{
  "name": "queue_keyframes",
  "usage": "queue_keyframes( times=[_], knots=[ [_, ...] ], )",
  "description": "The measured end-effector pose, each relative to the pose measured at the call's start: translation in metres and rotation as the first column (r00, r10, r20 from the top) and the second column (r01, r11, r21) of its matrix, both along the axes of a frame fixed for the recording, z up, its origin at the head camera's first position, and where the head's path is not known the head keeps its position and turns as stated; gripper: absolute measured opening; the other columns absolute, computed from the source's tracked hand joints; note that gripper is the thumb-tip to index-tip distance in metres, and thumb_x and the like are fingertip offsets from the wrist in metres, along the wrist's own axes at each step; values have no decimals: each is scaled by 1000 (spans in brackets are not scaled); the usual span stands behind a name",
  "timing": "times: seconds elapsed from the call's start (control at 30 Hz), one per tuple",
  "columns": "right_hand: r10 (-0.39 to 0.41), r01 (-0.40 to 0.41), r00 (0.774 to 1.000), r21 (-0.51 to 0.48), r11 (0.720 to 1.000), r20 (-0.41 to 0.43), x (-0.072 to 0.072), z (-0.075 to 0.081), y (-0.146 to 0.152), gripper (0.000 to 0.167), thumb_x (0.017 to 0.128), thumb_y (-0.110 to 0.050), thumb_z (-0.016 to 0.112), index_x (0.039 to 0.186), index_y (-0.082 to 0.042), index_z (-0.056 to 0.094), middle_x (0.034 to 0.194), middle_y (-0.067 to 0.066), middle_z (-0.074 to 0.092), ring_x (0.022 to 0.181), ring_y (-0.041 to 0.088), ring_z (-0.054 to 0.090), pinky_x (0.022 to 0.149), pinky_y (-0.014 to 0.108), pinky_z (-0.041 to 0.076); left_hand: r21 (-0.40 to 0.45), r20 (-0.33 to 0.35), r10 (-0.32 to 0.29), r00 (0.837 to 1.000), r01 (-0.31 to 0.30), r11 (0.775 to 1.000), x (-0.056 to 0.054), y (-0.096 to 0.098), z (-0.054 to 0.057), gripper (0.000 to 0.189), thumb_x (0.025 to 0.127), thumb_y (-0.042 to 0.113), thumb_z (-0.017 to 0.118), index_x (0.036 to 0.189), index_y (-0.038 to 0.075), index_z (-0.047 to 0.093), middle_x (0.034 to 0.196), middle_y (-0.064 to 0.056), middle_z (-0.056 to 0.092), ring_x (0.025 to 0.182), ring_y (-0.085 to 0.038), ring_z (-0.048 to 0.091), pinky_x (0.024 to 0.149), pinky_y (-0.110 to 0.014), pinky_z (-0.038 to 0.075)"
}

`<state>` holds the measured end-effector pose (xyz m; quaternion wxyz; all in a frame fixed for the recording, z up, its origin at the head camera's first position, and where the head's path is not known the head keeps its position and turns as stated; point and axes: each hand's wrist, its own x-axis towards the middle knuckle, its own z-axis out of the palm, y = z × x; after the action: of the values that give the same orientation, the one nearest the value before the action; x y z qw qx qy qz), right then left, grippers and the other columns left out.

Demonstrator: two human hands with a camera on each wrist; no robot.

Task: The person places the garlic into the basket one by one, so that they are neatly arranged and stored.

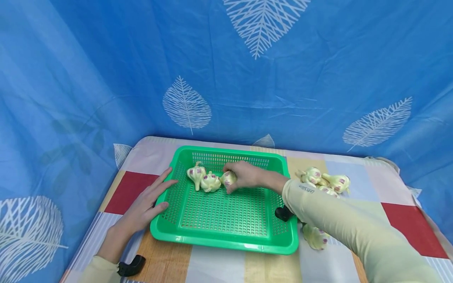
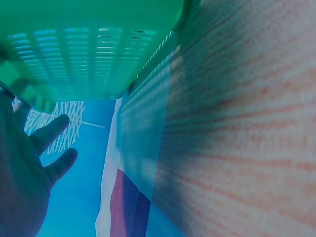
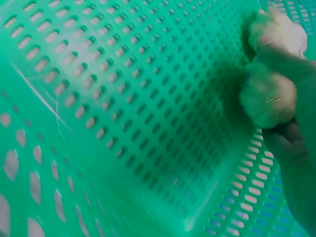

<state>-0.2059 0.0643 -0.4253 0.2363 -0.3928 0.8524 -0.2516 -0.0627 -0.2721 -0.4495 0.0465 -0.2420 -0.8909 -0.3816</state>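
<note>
Your right hand point(image 1: 245, 174) pinches a garlic bulb point(image 1: 228, 179) inside a green basket point(image 1: 226, 216), thumb and fingers curled round it; your left hand point(image 1: 141, 205) lies at the basket's near-left side, fingers straight and spread, though whether it presses the rim you cannot tell. Only the head view takes in both hands, along with several loose bulbs point(image 1: 339, 183) on the patchwork-covered desk point(image 1: 219, 264), beyond the basket wall to the right of your right hand, and a lone bulb point(image 1: 316, 237) below your right forearm. The left wrist view adds the basket's slotted outer side, above your parted fingers. The right wrist view shows digits on opposite sides of the held bulb, and the slotted basket floor close up. That bulb is round and cream-coloured with purple streaks, though blurred and green-tinted at the wrist. Two similar bulbs point(image 1: 210, 182) sit just left of your right fingertips.
</note>
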Motion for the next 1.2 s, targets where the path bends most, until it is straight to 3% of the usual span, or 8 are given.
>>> queue_keyframes(
  times=[0.23,0.53,0.73,0.9,1.2],
  knots=[
    [34,-28,994,55,998,-105,8,-5,-8,65,75,-33,90,125,-6,58,101,-3,63,80,7,60,66,23,53,-2,3,2,1000,-2,1000,1,1,-1,66,87,16,65,150,12,47,167,-5,19,146,-31,29,96,-67,42],
    [12,-7,996,58,998,-88,11,-3,-10,70,71,-33,91,126,-5,58,106,0,65,83,8,62,69,21,54,-5,0,9,1000,-9,1000,3,2,-2,64,87,18,64,150,13,48,167,-3,19,145,-31,30,95,-67,41],
    [24,-16,997,103,995,-79,10,0,-9,90,66,-31,95,138,-4,50,123,6,65,99,15,65,84,26,53,-7,2,10,1000,-10,1000,2,2,-1,65,87,16,64,149,12,48,167,-3,19,146,-31,29,96,-68,40],
    [17,-8,998,138,990,-62,9,7,-7,103,67,-32,94,149,-3,40,134,9,61,110,19,63,94,31,51,-9,3,9,1000,-9,1000,2,2,-1,64,87,16,64,149,12,48,167,-4,19,145,-32,29,96,-68,39],
    [20,-8,998,216,976,-57,8,29,4,104,78,-41,87,157,-5,30,153,12,45,137,27,46,110,41,39,-10,-2,4,1000,-4,1000,2,1,0,65,88,17,64,151,17,46,167,-4,19,145,-30,29,95,-68,40]
  ],
)
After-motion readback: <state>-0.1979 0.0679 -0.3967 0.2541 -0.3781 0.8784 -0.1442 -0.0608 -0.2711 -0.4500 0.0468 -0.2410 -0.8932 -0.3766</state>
